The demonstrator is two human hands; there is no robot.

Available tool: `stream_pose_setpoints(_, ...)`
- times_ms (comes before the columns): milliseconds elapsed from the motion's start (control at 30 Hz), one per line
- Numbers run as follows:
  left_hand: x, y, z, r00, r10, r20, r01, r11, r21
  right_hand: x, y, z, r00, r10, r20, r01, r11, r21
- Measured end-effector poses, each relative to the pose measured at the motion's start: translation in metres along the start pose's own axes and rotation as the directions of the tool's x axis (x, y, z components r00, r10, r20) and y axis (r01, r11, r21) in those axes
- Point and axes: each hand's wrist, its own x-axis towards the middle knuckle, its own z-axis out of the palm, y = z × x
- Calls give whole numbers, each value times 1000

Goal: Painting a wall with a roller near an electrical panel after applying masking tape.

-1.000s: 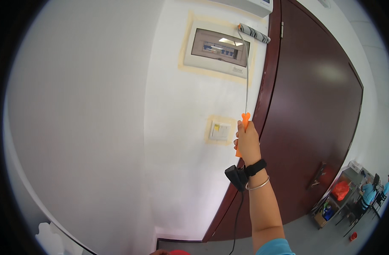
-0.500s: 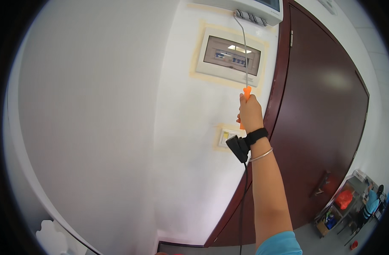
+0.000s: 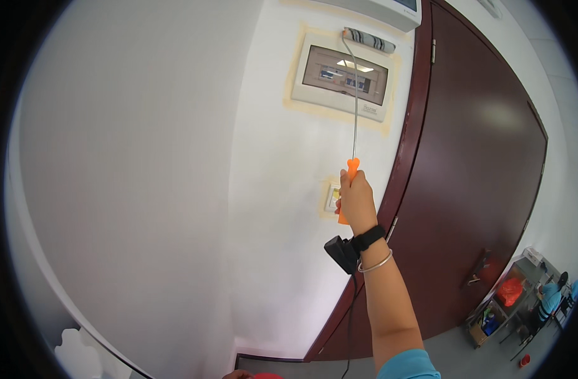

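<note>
My right hand (image 3: 357,199) is closed around the orange handle of a paint roller (image 3: 369,40). A long bent metal rod joins the handle to the grey roller sleeve with dark stripes. The sleeve lies at the top edge of a white electrical panel box (image 3: 305,91), below a larger white box (image 3: 365,11); whether it touches the wall I cannot tell. Yellowish masking tape (image 3: 314,110) borders the panel. Behind my hand, a wall switch (image 3: 332,197) is partly covered. At the bottom edge, a sliver of my left hand (image 3: 238,374) shows beside something red (image 3: 267,376); its fingers are hidden.
A dark red door (image 3: 478,177) and its frame (image 3: 408,158) stand right of the wall. A black cable (image 3: 350,322) hangs from a black device on my wrist. Far right are a cart (image 3: 481,325), a red bag (image 3: 510,292) and people in blue.
My right hand has come down and slightly left. The roller sleeve has dropped from the upper box's underside to the panel's top edge. A sliver of my left hand shows more clearly below.
</note>
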Motion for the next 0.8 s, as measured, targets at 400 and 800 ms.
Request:
stream_pose_setpoints(400, -2, -9, -7, 999, -34, -28, 32, 998, -61, 1, -32, -1, 993, -106, -43, 106, 994, 3)
stream_pose_setpoints(800, -12, 0, -20, 994, -5, -111, 6, 1000, 9, 49, -54, 12, 991, -133, -22, 132, 991, -14)
